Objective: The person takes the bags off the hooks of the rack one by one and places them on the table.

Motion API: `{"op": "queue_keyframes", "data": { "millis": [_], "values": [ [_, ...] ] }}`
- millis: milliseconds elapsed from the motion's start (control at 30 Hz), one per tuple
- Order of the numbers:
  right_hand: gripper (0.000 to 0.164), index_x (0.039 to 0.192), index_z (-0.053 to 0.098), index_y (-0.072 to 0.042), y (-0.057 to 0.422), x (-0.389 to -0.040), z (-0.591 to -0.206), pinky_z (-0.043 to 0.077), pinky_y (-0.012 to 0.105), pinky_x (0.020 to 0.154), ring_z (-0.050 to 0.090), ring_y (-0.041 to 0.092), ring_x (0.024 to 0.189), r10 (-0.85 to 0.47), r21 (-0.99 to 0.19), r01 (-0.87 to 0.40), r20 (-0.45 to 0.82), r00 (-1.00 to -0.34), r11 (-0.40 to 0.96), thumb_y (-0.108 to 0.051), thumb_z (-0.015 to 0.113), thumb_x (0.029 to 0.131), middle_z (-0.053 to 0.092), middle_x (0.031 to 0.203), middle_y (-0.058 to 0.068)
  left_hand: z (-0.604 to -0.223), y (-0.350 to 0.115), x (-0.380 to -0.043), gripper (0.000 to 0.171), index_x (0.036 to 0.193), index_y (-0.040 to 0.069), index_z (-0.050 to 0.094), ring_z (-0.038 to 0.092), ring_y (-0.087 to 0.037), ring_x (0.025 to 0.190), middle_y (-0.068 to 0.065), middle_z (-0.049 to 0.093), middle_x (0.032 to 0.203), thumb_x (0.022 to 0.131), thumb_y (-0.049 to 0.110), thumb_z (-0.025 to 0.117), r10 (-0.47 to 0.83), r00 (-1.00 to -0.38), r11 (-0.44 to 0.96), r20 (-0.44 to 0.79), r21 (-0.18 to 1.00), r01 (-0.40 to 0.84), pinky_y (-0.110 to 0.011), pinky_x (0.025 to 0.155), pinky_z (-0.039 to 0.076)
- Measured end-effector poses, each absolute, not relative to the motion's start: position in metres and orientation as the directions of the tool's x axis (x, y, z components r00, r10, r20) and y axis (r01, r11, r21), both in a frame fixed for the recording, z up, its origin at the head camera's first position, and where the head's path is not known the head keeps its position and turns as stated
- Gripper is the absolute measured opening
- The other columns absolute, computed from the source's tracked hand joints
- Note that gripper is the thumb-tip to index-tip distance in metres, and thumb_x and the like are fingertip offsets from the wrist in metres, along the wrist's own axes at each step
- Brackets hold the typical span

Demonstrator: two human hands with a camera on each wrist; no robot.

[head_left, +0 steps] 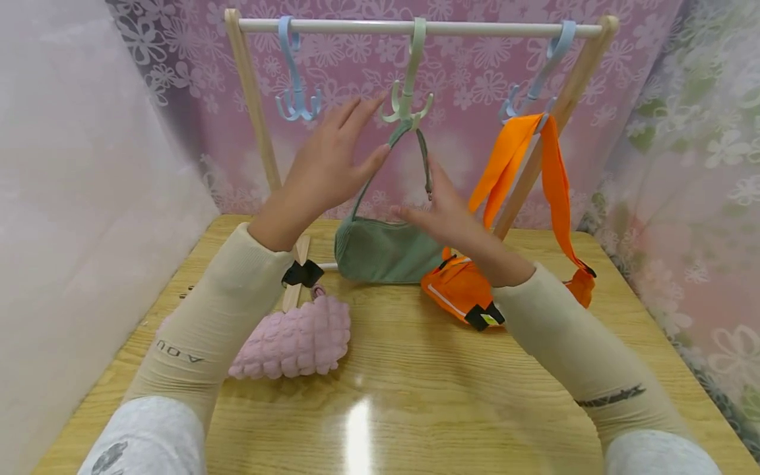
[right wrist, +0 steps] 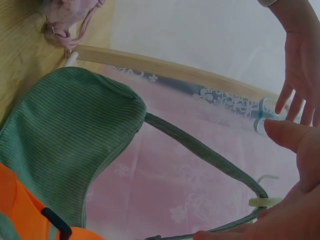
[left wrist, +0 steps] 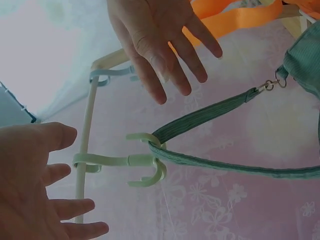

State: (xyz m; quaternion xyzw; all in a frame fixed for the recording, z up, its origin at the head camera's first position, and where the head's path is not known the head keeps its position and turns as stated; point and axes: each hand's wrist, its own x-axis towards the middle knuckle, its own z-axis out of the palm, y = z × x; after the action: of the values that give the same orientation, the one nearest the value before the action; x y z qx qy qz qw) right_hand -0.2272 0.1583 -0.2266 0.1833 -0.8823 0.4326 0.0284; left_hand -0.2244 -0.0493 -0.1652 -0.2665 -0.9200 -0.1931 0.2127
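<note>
A green corduroy shoulder bag [head_left: 386,251] hangs by its strap [left wrist: 210,117] from the middle light-green hook [head_left: 408,99], its body low by the tabletop. My left hand [head_left: 329,155] is raised just left of that hook, fingers extended and holding nothing. Lower down, my right hand [head_left: 445,208] is beside the strap's right side, above the bag; its fingers are spread in the left wrist view and grip nothing. Whether it brushes the strap I cannot tell. The left wrist view shows the strap looped over one prong of the hook.
An orange bag [head_left: 457,290] hangs by its wide strap from the right blue hook [head_left: 537,79]. The left blue hook [head_left: 297,86] is bare. A pink puffy bag [head_left: 297,340] lies on the wooden table [head_left: 415,396] at left. The rack's white rod [head_left: 356,27] spans the top.
</note>
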Motion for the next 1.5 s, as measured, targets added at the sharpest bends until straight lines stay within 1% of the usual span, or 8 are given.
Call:
{"op": "queue_keyframes", "data": {
  "millis": [267, 400, 533, 633, 767, 867, 1233, 1500],
  "values": [
    [0.11, 0.156, -0.012, -0.019, 0.159, -0.236, -0.204, 0.013, 0.047, 0.118, 0.002, 0.023, 0.149, -0.177, -0.796, -0.195, 0.113, -0.978, 0.573, -0.043, 0.071, 0.087, -0.008, 0.163, 0.001, -0.151, -0.035, -0.239, 0.062, 0.154, 0.023, 0.027, 0.018, -0.028, 0.147, -0.011, 0.028, 0.157, 0.1, 0.04, 0.051, 0.354, -0.712, 0.799, 0.606, 0.2, 0.567, -0.036, 0.119, 0.012],
    [0.112, 0.155, -0.014, -0.023, 0.156, -0.243, -0.195, 0.011, 0.045, 0.119, 0.001, 0.018, 0.149, -0.125, -0.814, -0.142, 0.086, -0.988, 0.563, -0.045, 0.071, 0.086, -0.009, 0.162, -0.005, -0.146, -0.029, -0.245, 0.061, 0.154, 0.021, 0.029, 0.018, -0.027, 0.147, -0.011, 0.029, 0.157, 0.099, 0.037, 0.052, 0.345, -0.662, 0.801, 0.666, 0.158, 0.577, -0.032, 0.119, 0.009],
    [0.112, 0.155, -0.014, -0.027, 0.151, -0.251, -0.19, 0.025, 0.045, 0.115, 0.009, 0.02, 0.148, -0.077, -0.84, -0.101, 0.071, -0.995, 0.533, -0.043, 0.072, 0.086, -0.009, 0.162, -0.007, -0.139, -0.024, -0.251, 0.059, 0.153, 0.021, 0.029, 0.018, -0.028, 0.147, -0.011, 0.027, 0.158, 0.1, 0.037, 0.049, 0.358, -0.62, 0.812, 0.698, 0.095, 0.575, -0.034, 0.119, 0.006],
    [0.112, 0.155, -0.015, -0.029, 0.148, -0.258, -0.188, 0.026, 0.043, 0.115, 0.009, 0.017, 0.148, -0.024, -0.86, -0.085, 0.085, -0.996, 0.503, -0.042, 0.072, 0.085, -0.009, 0.162, -0.009, -0.135, -0.022, -0.257, 0.058, 0.154, 0.021, 0.028, 0.017, -0.028, 0.147, -0.01, 0.025, 0.158, 0.101, 0.038, 0.046, 0.36, -0.603, 0.824, 0.712, 0.061, 0.563, -0.039, 0.119, 0.007],
    [0.111, 0.155, -0.013, -0.031, 0.146, -0.269, -0.187, 0.011, 0.035, 0.119, 0.001, 0.008, 0.147, 0.047, -0.878, -0.082, 0.117, -0.992, 0.471, -0.04, 0.073, 0.085, -0.007, 0.161, -0.014, -0.131, -0.019, -0.266, 0.058, 0.153, 0.02, 0.029, 0.018, -0.029, 0.147, -0.011, 0.027, 0.158, 0.101, 0.037, 0.046, 0.358, -0.563, 0.828, 0.745, 0.026, 0.56, -0.042, 0.118, 0.006],
    [0.11, 0.154, -0.013, -0.033, 0.145, -0.275, -0.186, 0.011, 0.033, 0.119, 0.001, 0.005, 0.147, 0.083, -0.888, -0.079, 0.13, -0.988, 0.453, -0.037, 0.073, 0.086, -0.007, 0.161, -0.015, -0.126, -0.019, -0.273, 0.057, 0.153, 0.019, 0.03, 0.019, -0.029, 0.147, -0.011, 0.027, 0.157, 0.102, 0.039, 0.045, 0.351, -0.549, 0.835, 0.759, 0.012, 0.551, -0.041, 0.118, 0.005],
    [0.108, 0.155, -0.01, -0.032, 0.147, -0.29, -0.192, 0.01, 0.034, 0.119, 0.001, 0.007, 0.147, 0.084, -0.894, -0.085, 0.136, -0.987, 0.44, -0.032, 0.073, 0.087, -0.004, 0.161, -0.013, -0.108, -0.017, -0.287, 0.062, 0.153, 0.021, 0.032, 0.016, -0.022, 0.148, -0.004, 0.025, 0.159, 0.1, 0.051, 0.041, 0.374, -0.523, 0.856, 0.766, -0.069, 0.512, -0.038, 0.119, -0.002],
    [0.1, 0.157, -0.005, -0.029, 0.149, -0.299, -0.199, 0.02, 0.037, 0.118, 0.014, 0.016, 0.148, 0.017, -0.857, -0.011, 0.023, -1.0, 0.515, -0.038, 0.068, 0.09, 0.006, 0.163, -0.007, -0.091, -0.013, -0.298, 0.065, 0.155, 0.024, 0.027, 0.014, -0.022, 0.148, -0.001, 0.023, 0.16, 0.1, 0.058, 0.036, 0.477, -0.534, 0.83, 0.698, -0.159, 0.534, -0.033, 0.118, -0.005]
  ]
}}
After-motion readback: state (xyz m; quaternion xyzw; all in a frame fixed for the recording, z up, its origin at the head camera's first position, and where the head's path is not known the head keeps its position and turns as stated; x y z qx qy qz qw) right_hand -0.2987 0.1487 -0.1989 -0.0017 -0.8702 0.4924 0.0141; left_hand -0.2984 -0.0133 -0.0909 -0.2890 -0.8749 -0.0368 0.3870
